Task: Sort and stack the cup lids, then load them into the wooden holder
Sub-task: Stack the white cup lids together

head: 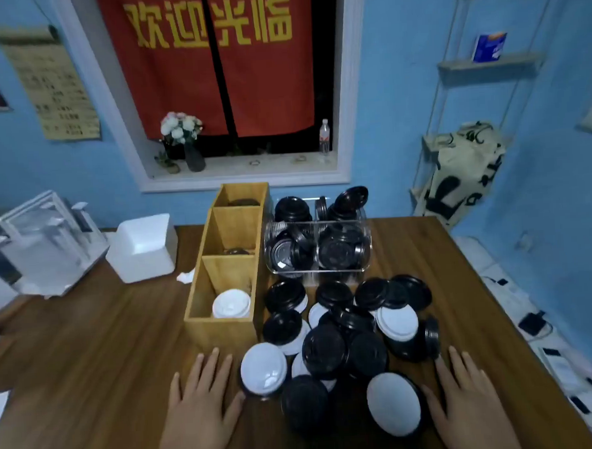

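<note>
A loose heap of black lids (325, 349) and white lids (263, 368) lies on the wooden table in front of me. The wooden holder (203, 318) stands left of the heap with three compartments in a row. White lids (231, 304) sit in its nearest compartment, and dark lids show low in the two farther ones. My left hand (203, 404) rests flat on the table left of the heap, fingers spread, its thumb close to a white lid. My right hand (468, 400) lies flat at the heap's right side beside another white lid (394, 404). Neither hand holds anything.
A clear plastic bin (319, 267) full of black lids stands behind the heap. A white box (143, 247) and a clear appliance (45, 244) sit at the table's back left. The table edge (519, 332) runs along the right, with cables on the floor beyond.
</note>
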{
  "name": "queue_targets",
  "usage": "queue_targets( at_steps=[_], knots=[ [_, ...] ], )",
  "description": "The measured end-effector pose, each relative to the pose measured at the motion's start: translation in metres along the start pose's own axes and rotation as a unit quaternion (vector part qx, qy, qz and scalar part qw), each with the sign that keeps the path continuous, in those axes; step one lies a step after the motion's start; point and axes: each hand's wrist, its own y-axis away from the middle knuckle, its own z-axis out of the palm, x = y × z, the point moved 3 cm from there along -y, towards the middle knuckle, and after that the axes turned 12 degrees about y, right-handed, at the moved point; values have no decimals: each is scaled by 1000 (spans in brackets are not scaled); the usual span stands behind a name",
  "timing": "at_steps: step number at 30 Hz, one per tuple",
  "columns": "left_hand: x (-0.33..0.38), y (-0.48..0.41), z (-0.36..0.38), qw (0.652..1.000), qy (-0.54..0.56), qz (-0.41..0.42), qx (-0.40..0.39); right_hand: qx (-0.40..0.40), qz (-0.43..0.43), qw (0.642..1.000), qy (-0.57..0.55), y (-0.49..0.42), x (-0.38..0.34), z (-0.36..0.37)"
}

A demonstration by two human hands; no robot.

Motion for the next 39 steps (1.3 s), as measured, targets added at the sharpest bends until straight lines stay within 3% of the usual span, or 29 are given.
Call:
queue_targets(
  at_steps=[2, 12, 16, 19, 21, 23, 28, 33, 39],
  knots=[
    [-2, -1, -2, 999, -17, 1, -46, -51, -25, 998, 9, 3, 0, -7],
    [4, 9, -6, 998, -25, -1, -63, -46, -35, 998, 10, 15, 2, 3],
    [6, 10, -8, 998, -19, 2, -67, -34, -39, 998, -23, 17, 3, 6],
    [9, 12, -11, 998, 8, 7, -61, -5, -11, 992, -126, 21, 5, 2],
    [12, 13, -17, 997, 66, 17, -34, 59, 9, 969, -238, 30, 6, -10],
    [18, 17, -25, 989, 142, 45, 13, 113, -3, 952, -283, 42, 1, -23],
    [56, 31, -32, 967, 193, 139, 88, 34, -97, 960, -259, 53, -31, -37],
    [104, 38, -19, 977, 135, 166, 1, 11, -134, 977, -167, 46, -49, -43],
    [114, 30, -8, 982, 111, 148, -43, 19, -122, 958, -258, 46, -39, -48]
  ],
)
